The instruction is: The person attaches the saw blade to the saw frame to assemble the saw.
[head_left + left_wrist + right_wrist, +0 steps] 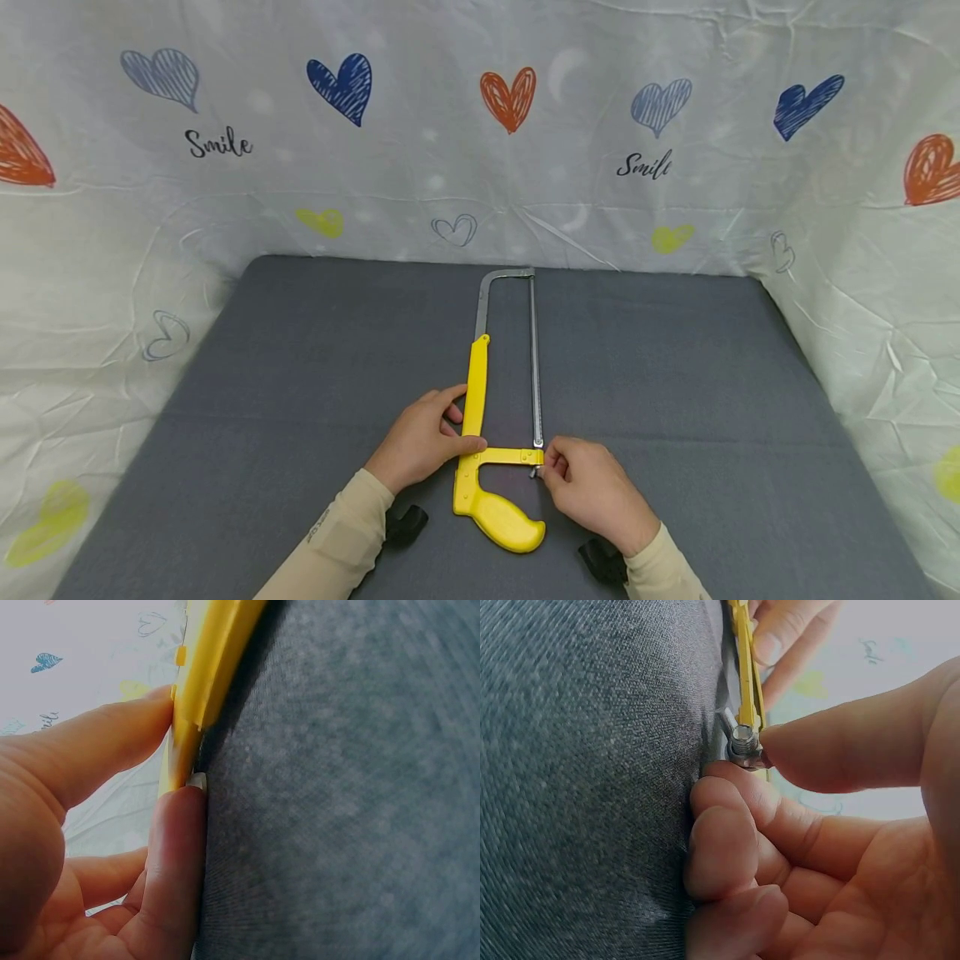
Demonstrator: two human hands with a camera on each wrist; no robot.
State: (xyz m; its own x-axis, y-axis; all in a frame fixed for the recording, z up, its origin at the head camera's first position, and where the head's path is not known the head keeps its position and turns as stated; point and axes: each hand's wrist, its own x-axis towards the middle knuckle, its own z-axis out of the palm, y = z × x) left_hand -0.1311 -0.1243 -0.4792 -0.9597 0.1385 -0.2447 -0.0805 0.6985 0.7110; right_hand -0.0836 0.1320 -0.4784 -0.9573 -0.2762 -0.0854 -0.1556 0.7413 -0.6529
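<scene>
A hacksaw with a yellow frame [476, 387] lies on the grey cloth in the head view, its grey bow pointing away and its handle [506, 523] near me. The silver blade side [536, 367] runs along the right. My left hand [417, 443] holds the yellow frame from the left; in the left wrist view the thumb and a finger pinch its edge [217, 667]. At the end of the yellow crosspiece [510, 456], my right hand [596, 487] pinches a small metal wing nut [744, 754] on a threaded end, other fingers curled below.
Grey cloth [675, 375] covers the table on both sides of the saw. A white curtain [420, 167] printed with hearts hangs behind and at the sides. Black wrist devices [407, 526] sit under both forearms.
</scene>
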